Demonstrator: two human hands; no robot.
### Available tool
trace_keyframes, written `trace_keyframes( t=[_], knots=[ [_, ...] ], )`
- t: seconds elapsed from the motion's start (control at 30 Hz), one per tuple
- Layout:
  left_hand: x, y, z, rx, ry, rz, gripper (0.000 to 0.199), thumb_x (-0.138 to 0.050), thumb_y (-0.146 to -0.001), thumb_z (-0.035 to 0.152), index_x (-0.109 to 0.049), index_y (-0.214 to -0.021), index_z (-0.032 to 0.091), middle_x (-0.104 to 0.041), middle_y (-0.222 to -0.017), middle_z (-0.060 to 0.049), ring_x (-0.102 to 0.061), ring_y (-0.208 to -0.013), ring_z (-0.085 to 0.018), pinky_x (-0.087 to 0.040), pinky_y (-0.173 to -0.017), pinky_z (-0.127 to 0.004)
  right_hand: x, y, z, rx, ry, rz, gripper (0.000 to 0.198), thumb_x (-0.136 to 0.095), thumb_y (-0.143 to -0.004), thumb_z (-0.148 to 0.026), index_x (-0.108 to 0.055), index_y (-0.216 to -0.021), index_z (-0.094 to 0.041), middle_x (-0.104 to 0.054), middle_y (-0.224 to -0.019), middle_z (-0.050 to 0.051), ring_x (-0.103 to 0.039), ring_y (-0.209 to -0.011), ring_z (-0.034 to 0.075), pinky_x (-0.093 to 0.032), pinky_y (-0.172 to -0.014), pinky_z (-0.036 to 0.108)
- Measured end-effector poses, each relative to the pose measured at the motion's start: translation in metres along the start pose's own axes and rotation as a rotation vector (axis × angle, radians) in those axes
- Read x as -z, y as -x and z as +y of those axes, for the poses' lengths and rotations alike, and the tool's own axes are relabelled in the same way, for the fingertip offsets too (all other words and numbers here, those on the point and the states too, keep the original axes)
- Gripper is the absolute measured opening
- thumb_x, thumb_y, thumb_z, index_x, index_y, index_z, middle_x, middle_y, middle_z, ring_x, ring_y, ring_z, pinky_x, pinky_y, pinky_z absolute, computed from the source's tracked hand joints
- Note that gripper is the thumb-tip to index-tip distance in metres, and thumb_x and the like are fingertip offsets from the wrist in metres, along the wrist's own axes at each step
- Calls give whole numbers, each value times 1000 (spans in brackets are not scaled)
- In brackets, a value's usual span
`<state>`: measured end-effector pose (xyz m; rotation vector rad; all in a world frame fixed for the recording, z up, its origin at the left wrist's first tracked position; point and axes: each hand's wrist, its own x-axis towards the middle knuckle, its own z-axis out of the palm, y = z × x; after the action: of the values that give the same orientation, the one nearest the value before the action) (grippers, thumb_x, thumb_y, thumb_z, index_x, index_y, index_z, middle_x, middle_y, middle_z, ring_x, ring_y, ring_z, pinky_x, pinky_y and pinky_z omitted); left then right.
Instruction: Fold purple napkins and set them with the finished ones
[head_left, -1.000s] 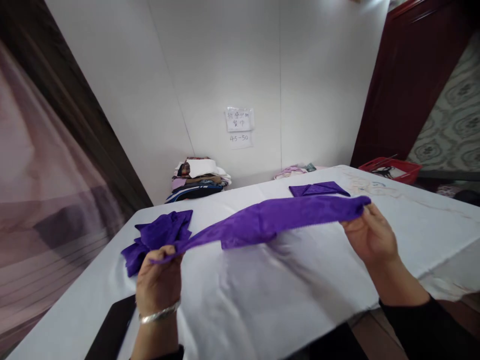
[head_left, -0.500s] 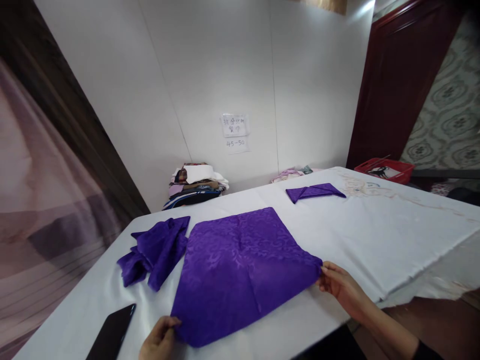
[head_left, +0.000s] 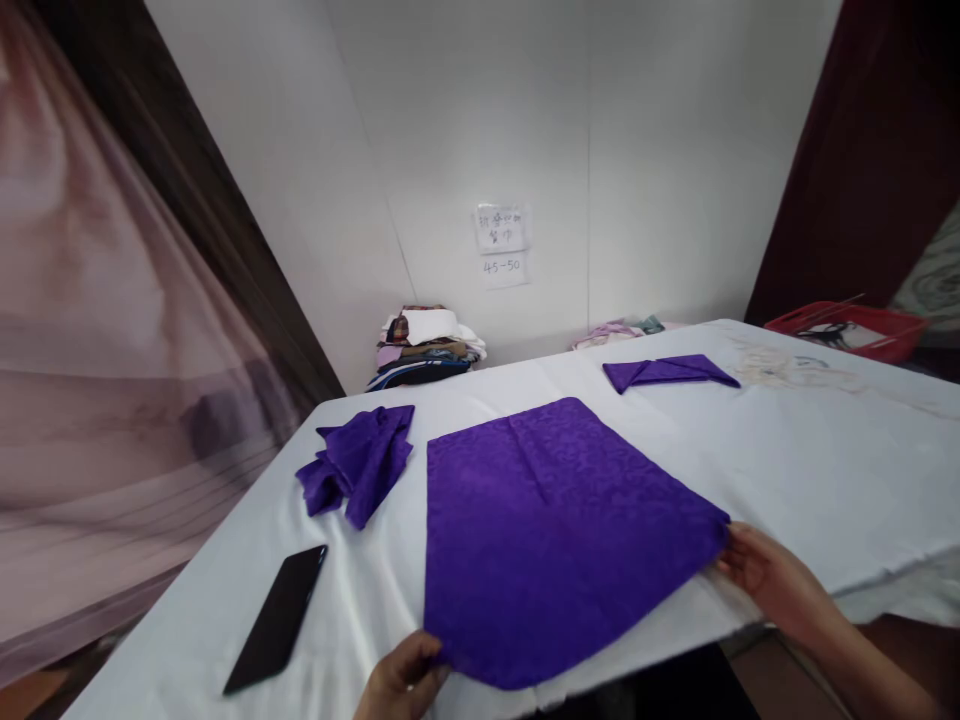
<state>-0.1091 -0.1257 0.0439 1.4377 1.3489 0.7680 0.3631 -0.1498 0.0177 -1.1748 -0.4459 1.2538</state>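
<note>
Patterned purple cloth (head_left: 555,540), one: lies spread on the white table (head_left: 810,480), between the two grips and reaching away beyond both. Left hand (head_left: 403,678): thumb and fingers pinch its near left corner. Right hand (head_left: 769,578): fingers pinch its right corner. Black phone (head_left: 277,620): left of the left grip. Crumpled purple fabric (head_left: 364,460): beyond that grip. Folded purple piece (head_left: 671,371): beyond the right grip.

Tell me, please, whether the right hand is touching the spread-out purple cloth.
Touching: the head view shows the fingers of the right hand gripping the right-hand corner of the spread-out purple cloth, with no gap between.
</note>
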Motion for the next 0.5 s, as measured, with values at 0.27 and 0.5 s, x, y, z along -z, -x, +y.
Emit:
trace_keyframes(
  t=[0.27, 0.5],
  knots=[
    [-1, 7, 10, 67, -120, -70, 32, -62, -67, 49, -56, -59, 18, -51, -56, 2, -43, -56, -12, -37, -54, -23, 11, 3, -4, -55, 99, 80, 21, -70, -63, -34, -62, -80, -23, -67, -72, 4, -63, -65, 20, -52, -56, 30],
    [-1, 5, 29, -184, -287, 59, 16, -63, -70, 39, -64, -70, 24, -65, -90, -4, -58, -89, -21, -46, -82, -29, 14, -7, -7, 179, 678, 229, 77, -63, -64, -52, -35, -132, -27, -63, -106, 11, -62, -87, 30, -53, -62, 42]
  ],
)
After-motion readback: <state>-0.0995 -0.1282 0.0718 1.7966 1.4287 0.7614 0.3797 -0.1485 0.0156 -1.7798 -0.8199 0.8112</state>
